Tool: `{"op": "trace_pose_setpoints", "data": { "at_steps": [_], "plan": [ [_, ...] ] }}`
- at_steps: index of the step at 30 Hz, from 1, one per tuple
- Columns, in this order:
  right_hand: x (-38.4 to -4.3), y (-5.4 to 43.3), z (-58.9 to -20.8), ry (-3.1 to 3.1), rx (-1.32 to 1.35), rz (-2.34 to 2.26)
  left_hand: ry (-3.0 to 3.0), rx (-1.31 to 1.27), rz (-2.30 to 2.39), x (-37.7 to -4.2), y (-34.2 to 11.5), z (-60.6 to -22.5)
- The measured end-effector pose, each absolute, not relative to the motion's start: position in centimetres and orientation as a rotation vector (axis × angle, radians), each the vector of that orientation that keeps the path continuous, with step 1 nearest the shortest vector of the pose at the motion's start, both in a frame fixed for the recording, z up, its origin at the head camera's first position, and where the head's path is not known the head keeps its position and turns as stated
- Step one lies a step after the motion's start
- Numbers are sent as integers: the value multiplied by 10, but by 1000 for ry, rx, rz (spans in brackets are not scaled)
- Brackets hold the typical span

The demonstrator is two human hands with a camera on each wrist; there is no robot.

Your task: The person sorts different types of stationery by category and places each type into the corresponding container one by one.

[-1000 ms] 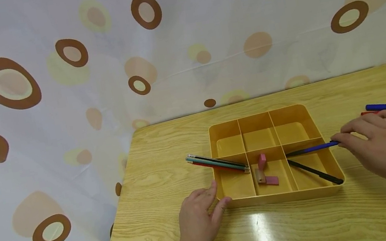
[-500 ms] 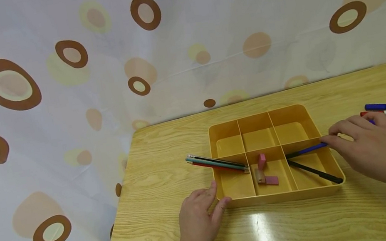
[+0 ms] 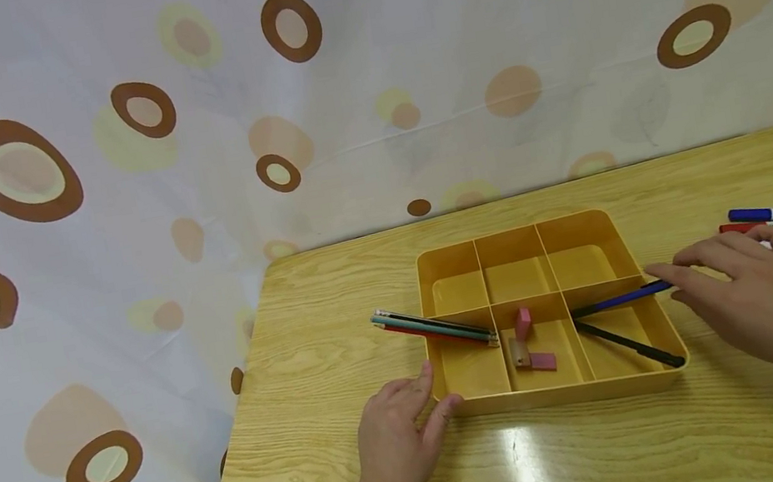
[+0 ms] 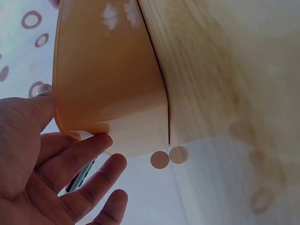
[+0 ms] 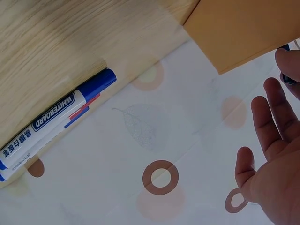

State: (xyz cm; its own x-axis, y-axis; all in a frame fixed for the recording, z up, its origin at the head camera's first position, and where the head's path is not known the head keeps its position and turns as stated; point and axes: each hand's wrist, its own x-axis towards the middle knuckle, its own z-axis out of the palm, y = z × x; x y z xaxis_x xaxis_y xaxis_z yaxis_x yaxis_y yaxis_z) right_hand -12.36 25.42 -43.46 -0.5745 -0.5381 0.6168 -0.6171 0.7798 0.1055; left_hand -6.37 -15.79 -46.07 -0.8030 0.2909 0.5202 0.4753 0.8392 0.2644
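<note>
My left hand (image 3: 394, 433) holds the front left corner of a yellow compartment tray (image 3: 563, 396), thumb at the rim and index finger on the outer wall. My right hand (image 3: 766, 290) is at the tray's right wall, with the end of a blue pen (image 3: 623, 299) between thumb and index finger; the contact is partly hidden. The pen's other end lies in the front right compartment, above a black pen (image 3: 630, 342). In the right wrist view, only a bit of the dark pen shows beside the thumb (image 5: 289, 61).
Several pencils (image 3: 439, 330) lean out over the tray's left wall. Pink erasers (image 3: 543, 361) and a small brown block (image 3: 520, 353) lie in the front middle compartment. Whiteboard markers (image 5: 51, 115) lie at the right on the wooden table (image 3: 309, 329). Patterned cloth (image 3: 344, 71) hangs behind.
My right hand has moved left with the blue pen, bringing it further into the tray. Since then the fingers have shifted back to the pen's end. My left hand stays put.
</note>
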Motion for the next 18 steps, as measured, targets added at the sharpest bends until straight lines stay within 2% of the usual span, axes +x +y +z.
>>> {"op": "trace_pose_setpoints", "data": {
  "at_steps": [6,11,18],
  "plan": [
    [-126,266,-440,-2286,788,205,-2546,-567,-535,-63,-158,-460],
    [-133,276,-455,-2217,724,426,-2544,-566,-539,-63,-157,-459],
    [-134,303,-454,-2335,649,153,-2536,-570,-539,-64,-158,-461]
  ]
}}
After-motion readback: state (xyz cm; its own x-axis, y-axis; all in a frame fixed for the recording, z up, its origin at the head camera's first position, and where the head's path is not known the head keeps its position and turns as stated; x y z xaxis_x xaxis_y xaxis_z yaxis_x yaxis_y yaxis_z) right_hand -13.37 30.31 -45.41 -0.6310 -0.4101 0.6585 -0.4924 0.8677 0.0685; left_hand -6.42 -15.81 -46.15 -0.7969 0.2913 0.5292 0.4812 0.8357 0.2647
